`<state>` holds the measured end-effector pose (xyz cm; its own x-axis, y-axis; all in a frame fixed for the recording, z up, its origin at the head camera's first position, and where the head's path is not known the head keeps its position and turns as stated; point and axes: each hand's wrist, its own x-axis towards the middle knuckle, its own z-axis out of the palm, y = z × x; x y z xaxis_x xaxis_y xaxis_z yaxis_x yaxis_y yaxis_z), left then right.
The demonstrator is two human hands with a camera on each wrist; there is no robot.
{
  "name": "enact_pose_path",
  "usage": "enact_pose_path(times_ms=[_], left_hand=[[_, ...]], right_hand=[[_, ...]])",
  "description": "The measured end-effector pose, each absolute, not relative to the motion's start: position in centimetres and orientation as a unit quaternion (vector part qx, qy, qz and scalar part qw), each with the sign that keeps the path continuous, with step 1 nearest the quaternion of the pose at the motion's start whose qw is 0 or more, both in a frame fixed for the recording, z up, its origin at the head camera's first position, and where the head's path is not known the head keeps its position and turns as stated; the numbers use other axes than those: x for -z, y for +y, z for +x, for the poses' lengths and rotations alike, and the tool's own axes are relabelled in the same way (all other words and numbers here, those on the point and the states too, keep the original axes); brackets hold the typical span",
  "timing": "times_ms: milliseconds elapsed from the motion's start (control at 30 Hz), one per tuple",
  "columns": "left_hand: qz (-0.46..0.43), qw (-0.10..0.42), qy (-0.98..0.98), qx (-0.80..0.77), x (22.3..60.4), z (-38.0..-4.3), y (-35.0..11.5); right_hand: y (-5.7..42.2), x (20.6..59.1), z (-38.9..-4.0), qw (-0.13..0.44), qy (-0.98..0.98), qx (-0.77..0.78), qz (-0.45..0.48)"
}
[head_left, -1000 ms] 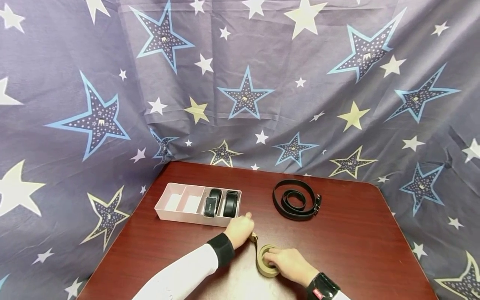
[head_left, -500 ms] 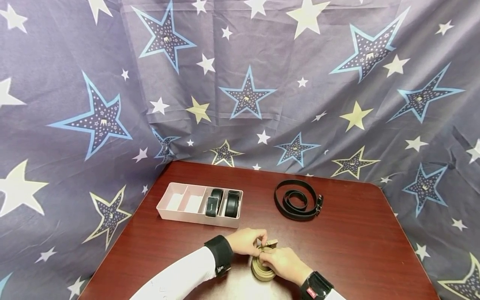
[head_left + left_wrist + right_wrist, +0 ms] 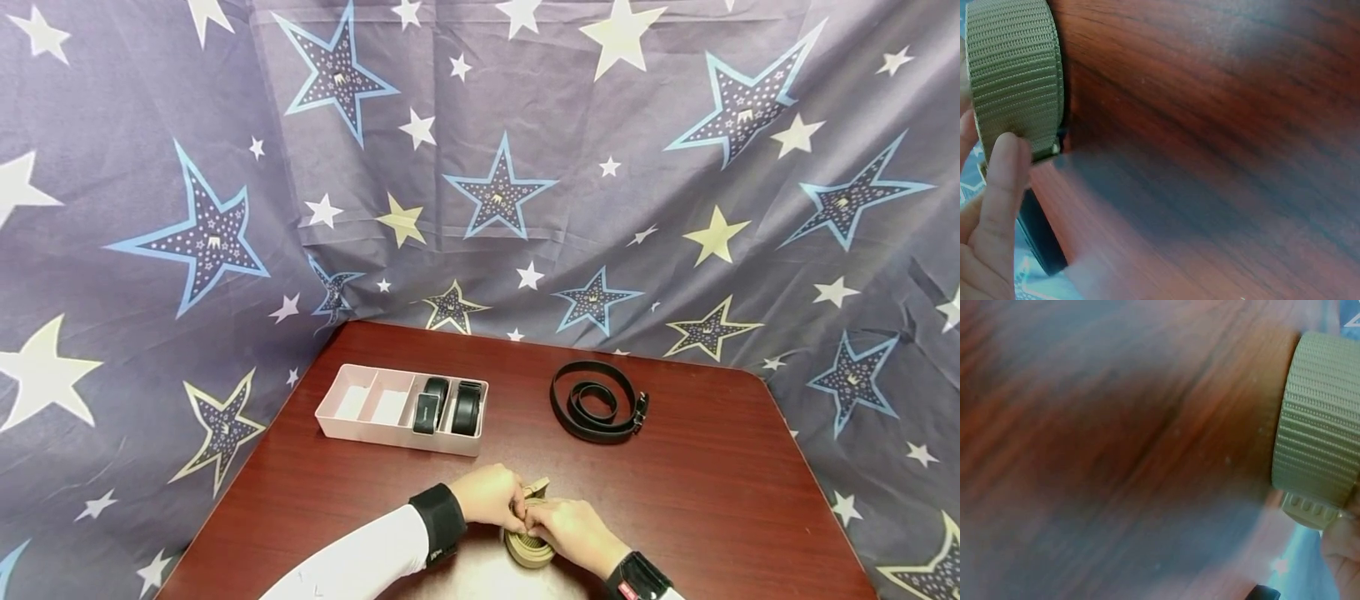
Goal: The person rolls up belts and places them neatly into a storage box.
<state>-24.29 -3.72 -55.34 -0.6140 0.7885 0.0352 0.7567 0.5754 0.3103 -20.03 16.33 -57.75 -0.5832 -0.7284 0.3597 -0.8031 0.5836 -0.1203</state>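
A coiled khaki webbing belt [image 3: 529, 554] stands on its edge on the table, near its front. From the left, my left hand [image 3: 487, 496] grips the coil, and in the left wrist view a finger presses the ribbed webbing [image 3: 1016, 75]. My right hand [image 3: 577, 532] pinches the same coil from the right, its fingertips close to the left hand's. In the right wrist view the coil [image 3: 1319, 419] shows its outer turn, with a khaki buckle part [image 3: 1309, 511] below it. Fingers hide the middle of the coil.
Beyond the left hand stands a pale pink divided box [image 3: 397, 435]. Two rolled black belts, one [image 3: 467, 410] at the right end and one [image 3: 426, 412] beside it, sit in its right compartments. Another black belt [image 3: 558, 407] lies loosely coiled at the back right of the reddish-brown table [image 3: 712, 500].
The belt's loose buckle end, held out to the left a second ago, is now wound against the coil. My left hand has come in to the right and meets the right hand there.
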Motion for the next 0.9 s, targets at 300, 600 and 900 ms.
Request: enact_pose_path(times_ms=[300, 600, 900], left_hand=[[0.478, -0.009, 0.876, -0.067, 55.2, -23.8, -3.2], [0.44, -0.024, 0.896, -0.054, 54.9, -22.5, -2.8], [0.381, -0.024, 0.919, -0.102, 54.9, -21.2, -2.5]], right_hand=[[16.3, 55.3, -21.6, 0.053, -0.896, -0.254, 0.36], [16.2, 54.8, -24.5, 0.073, -0.892, -0.194, 0.401], [16.2, 55.0, -26.3, 0.081, -0.901, -0.109, 0.413]])
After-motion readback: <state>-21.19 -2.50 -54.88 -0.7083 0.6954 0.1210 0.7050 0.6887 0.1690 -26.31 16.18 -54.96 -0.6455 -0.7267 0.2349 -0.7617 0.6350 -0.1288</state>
